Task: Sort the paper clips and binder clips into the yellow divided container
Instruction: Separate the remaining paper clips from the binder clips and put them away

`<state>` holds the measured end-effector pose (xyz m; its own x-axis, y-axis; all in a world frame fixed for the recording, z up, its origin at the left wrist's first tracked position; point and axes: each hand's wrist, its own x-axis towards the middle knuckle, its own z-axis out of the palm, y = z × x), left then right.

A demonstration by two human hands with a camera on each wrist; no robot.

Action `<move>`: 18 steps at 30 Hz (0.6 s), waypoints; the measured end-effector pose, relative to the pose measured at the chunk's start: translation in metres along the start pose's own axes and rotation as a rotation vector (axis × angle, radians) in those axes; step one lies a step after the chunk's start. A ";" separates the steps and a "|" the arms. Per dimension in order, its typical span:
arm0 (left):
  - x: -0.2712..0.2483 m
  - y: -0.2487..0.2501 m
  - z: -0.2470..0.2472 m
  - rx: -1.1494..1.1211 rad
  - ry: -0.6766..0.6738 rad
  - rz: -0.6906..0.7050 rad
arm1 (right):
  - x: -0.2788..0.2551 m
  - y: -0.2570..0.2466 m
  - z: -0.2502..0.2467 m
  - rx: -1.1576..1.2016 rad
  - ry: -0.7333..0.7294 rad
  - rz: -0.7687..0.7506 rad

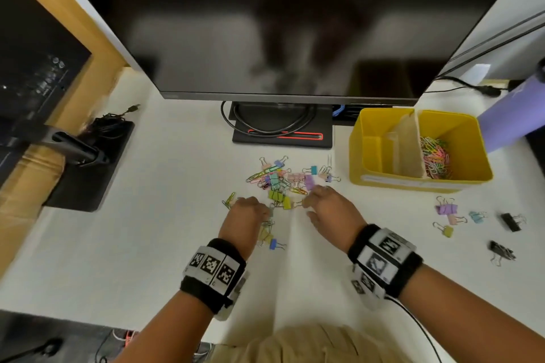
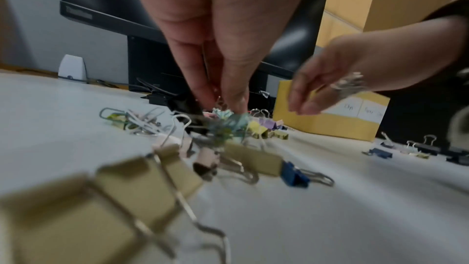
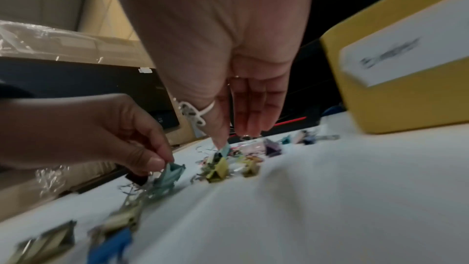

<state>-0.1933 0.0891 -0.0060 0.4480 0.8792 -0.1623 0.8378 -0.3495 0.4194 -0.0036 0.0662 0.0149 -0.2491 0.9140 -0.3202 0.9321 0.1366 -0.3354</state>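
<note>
A loose pile of coloured paper clips and binder clips [image 1: 277, 183] lies on the white desk in front of the monitor. My left hand [image 1: 250, 211] is at the pile's near left edge and pinches a teal binder clip [image 3: 170, 174] between thumb and fingertips [image 2: 203, 99]. My right hand [image 1: 315, 200] hovers at the pile's right edge with fingers straight and pointing down, its thumb tip by a light-blue clip [image 3: 225, 149]; it holds nothing. The yellow divided container [image 1: 358, 153] stands to the right, with paper clips [image 1: 436, 156] in its right compartment.
More binder clips [image 1: 446, 211] lie scattered right of my hands, two black ones [image 1: 513, 221] among them. Some yellow and blue binder clips [image 2: 294, 174] lie under my left wrist. A monitor stand [image 1: 283, 127] with cables sits behind the pile, a purple bottle [image 1: 510, 118] beside the container.
</note>
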 end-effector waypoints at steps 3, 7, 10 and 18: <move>-0.011 -0.007 -0.005 -0.210 0.145 -0.006 | 0.029 -0.025 0.001 0.088 0.032 -0.015; -0.021 -0.018 -0.022 -0.644 0.232 -0.328 | 0.047 -0.033 0.012 -0.005 -0.012 -0.111; -0.026 -0.031 -0.027 -0.812 0.242 -0.417 | 0.050 -0.031 0.017 -0.031 -0.031 -0.130; -0.028 -0.025 -0.030 -1.018 0.236 -0.451 | 0.017 0.002 0.021 -0.110 0.031 -0.027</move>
<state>-0.2365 0.0827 0.0150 0.0100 0.9346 -0.3557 0.2166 0.3452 0.9132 -0.0113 0.0736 -0.0100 -0.2682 0.9204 -0.2844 0.9488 0.2013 -0.2434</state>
